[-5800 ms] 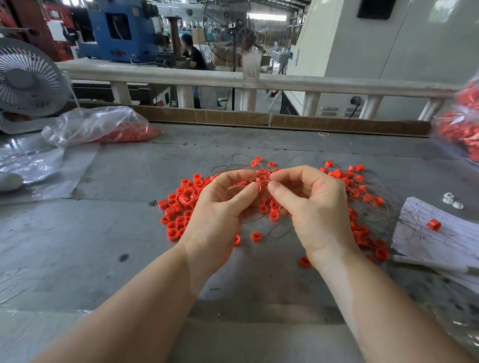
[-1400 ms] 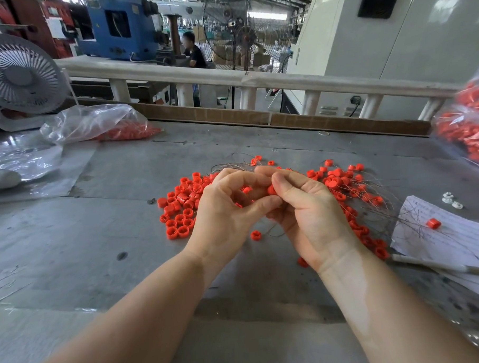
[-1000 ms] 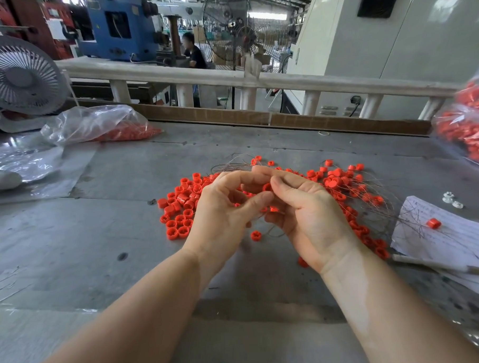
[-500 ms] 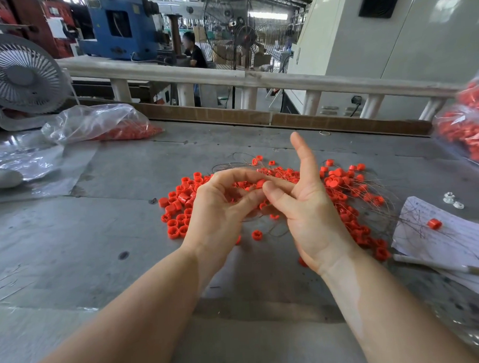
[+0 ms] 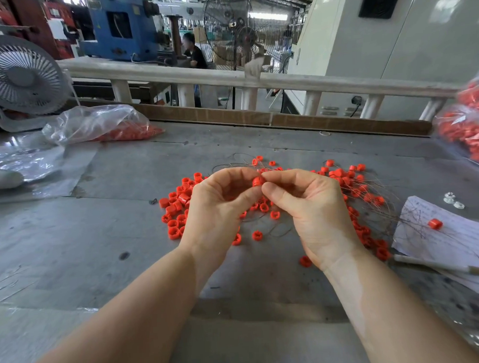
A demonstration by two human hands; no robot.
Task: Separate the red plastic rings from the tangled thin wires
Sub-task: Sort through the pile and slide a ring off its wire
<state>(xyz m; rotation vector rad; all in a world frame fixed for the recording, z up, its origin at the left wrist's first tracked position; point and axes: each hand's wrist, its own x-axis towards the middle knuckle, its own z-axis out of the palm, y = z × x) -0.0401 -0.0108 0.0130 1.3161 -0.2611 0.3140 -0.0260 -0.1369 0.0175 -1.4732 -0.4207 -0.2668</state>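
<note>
Both my hands are raised over the middle of the grey table (image 5: 130,230). My left hand (image 5: 217,209) pinches a red plastic ring (image 5: 257,181) between thumb and forefinger. My right hand (image 5: 311,208) meets it fingertip to fingertip and pinches a thin wire at the ring. A heap of loose red rings (image 5: 176,208) lies to the left of my hands. To the right, more rings (image 5: 356,181) sit strung in the tangled thin wires (image 5: 376,194). A few single rings (image 5: 257,235) lie below my hands.
A clear bag of red rings (image 5: 101,127) lies at the back left beside a white fan (image 5: 20,81). Another bag of rings (image 5: 466,133) stands at the right edge. A printed paper (image 5: 455,240) with one ring (image 5: 435,224) lies right. A railing (image 5: 228,77) borders the far side.
My right forefinger, which stuck straight up half a second ago, has curled back down to the ring. Both hands have closed together again on the same ring.
</note>
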